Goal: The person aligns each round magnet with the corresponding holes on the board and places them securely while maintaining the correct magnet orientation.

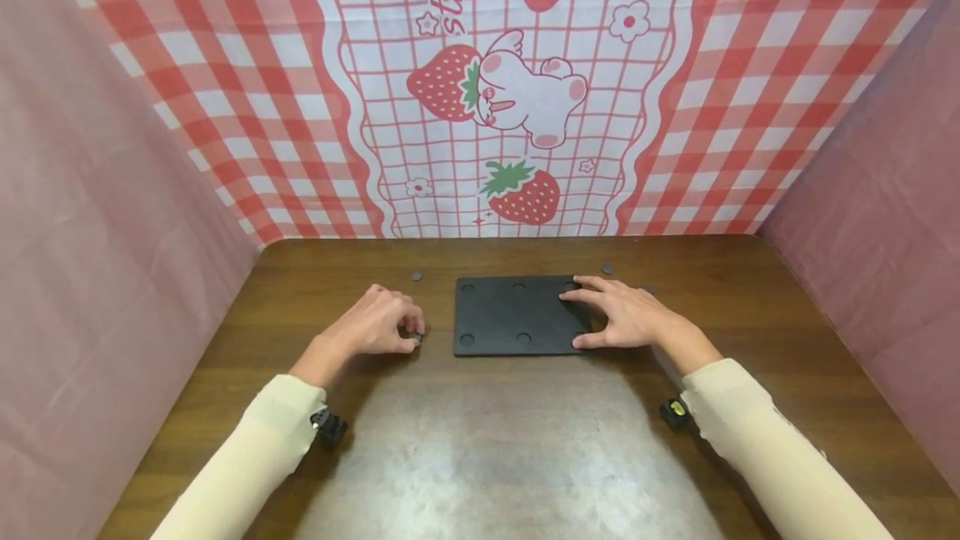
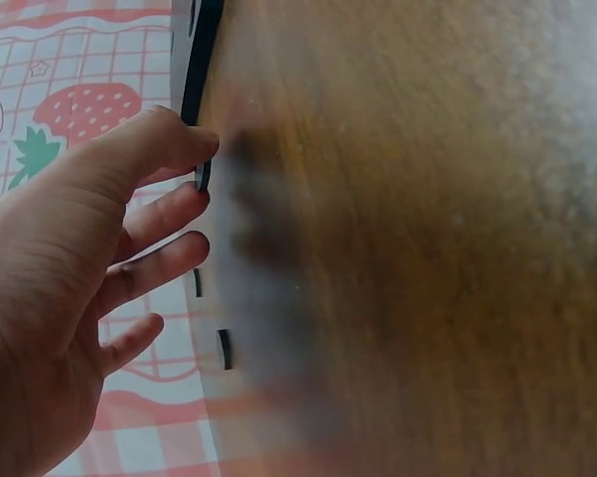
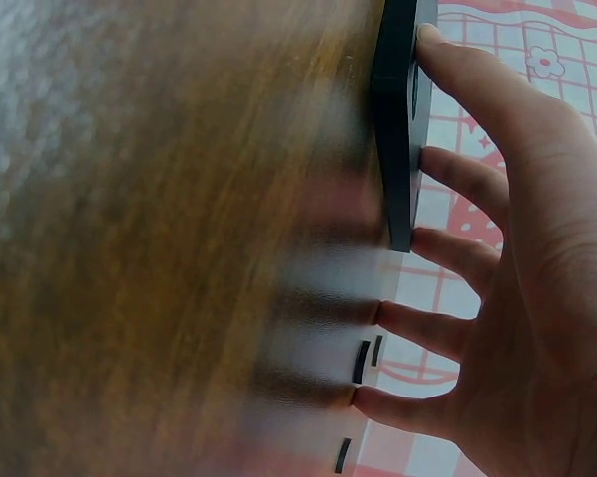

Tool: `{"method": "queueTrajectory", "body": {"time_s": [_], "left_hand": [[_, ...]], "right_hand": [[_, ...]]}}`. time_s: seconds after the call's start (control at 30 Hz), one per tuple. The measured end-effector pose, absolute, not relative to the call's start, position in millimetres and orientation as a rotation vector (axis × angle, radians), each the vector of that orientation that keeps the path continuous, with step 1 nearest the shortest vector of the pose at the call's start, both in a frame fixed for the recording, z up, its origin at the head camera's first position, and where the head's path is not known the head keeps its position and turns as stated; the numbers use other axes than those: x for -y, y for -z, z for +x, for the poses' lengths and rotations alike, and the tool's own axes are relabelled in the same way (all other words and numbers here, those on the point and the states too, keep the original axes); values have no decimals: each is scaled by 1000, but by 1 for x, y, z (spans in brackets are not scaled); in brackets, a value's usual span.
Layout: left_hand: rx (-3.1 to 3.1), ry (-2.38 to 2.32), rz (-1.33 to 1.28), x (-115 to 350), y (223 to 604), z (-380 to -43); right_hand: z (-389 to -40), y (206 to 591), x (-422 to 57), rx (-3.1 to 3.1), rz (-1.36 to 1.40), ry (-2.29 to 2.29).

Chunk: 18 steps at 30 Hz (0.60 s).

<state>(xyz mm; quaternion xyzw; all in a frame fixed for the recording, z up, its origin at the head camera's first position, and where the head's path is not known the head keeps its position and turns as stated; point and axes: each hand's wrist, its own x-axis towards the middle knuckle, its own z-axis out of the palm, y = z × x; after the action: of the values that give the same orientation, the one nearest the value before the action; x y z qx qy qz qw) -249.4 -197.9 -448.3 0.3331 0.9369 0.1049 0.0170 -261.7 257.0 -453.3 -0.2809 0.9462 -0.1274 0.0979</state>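
A flat black rectangular board [image 1: 491,315] with several shallow round recesses lies on the table. Left of it, my left hand [image 1: 367,325] pinches a small dark disc [image 1: 416,337] between thumb and fingers, low over the wood. In the left wrist view the disc [image 2: 204,177] stands edge-on between thumb and index finger; the other fingers are spread. My right hand [image 1: 626,315] rests on the board's right end with fingers spread. In the right wrist view its thumb and two fingers touch the board [image 3: 398,149], while the other two fingertips reach the table beyond it.
Loose dark discs lie on the wooden table [image 1: 450,440]: one disc [image 1: 417,276] behind the left hand, another disc [image 1: 607,269] behind the right hand, and a third disc [image 1: 648,289] partly hidden by it. A strawberry-print cloth [image 1: 465,190] hangs at the back; pink cloth [image 1: 862,165] borders the sides.
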Motion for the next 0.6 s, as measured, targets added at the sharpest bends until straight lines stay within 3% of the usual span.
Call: {"method": "queueTrajectory", "body": {"time_s": [0.6], "left_hand": [[-2919, -263, 1079, 192, 437, -253]], "right_hand": [[-261, 451, -257, -2792, -837, 386]]}}
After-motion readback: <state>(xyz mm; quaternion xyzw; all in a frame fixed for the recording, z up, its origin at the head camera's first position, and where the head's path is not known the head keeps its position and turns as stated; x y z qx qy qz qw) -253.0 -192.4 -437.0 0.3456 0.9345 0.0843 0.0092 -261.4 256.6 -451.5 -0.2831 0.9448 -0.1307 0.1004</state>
